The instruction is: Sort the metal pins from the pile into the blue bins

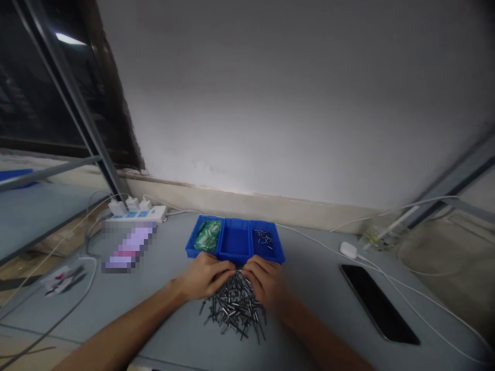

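Note:
A heap of thin metal pins, which look like blind rivets (235, 306), lies on the grey table in front of me. My left hand (204, 275) is closed in a pinch at the heap's far left edge. Opposite it, my right hand (266, 281) is also closed, fingers curled, with its fingertips almost meeting the left ones. Whatever sits between the fingertips is too small to make out. Just behind both hands stands a blue three-compartment tray (235, 257). Its left compartment holds green-and-white packets (209, 235), and several small metal pins (263, 238) lie in the right one.
On the right lie a black phone (379, 304), a white charger (348, 250) and its cable. A power strip (135, 214) with plugs stands back left, near a pixelated purple item (131, 247). Crumpled wrapping (58, 278) lies far left. A wall (294, 129) rises behind the table.

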`<state>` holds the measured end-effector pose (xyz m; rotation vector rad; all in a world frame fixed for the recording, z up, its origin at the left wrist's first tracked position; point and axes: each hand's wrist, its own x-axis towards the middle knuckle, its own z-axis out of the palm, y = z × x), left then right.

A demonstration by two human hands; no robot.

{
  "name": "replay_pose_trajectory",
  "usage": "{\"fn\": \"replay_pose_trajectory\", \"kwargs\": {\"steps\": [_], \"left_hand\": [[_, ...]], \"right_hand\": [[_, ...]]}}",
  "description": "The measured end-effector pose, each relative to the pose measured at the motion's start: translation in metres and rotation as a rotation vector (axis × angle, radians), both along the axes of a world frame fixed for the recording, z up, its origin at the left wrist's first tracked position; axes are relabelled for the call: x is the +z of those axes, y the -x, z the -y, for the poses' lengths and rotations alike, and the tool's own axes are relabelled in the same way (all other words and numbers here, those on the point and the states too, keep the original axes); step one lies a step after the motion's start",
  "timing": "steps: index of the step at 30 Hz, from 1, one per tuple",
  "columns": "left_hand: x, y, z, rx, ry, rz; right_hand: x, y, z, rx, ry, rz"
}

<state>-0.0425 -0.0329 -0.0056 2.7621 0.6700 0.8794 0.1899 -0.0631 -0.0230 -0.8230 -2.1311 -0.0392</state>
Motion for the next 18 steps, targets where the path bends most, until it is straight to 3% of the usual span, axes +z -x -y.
{"fn": "replay_pose_trajectory", "kwargs": {"steps": [12, 18], "left_hand": [[-0.004, 0.005, -0.006, 0.02, 0.039, 0.004], [-0.005, 0.003, -0.002, 0.006, 0.049, -0.048]], "right_hand": [[-0.012, -0.001, -0.007, -0.002, -0.024, -0.085], [-0.008, 0.004, -0.001, 0.046, 0.064, -0.097]]}}
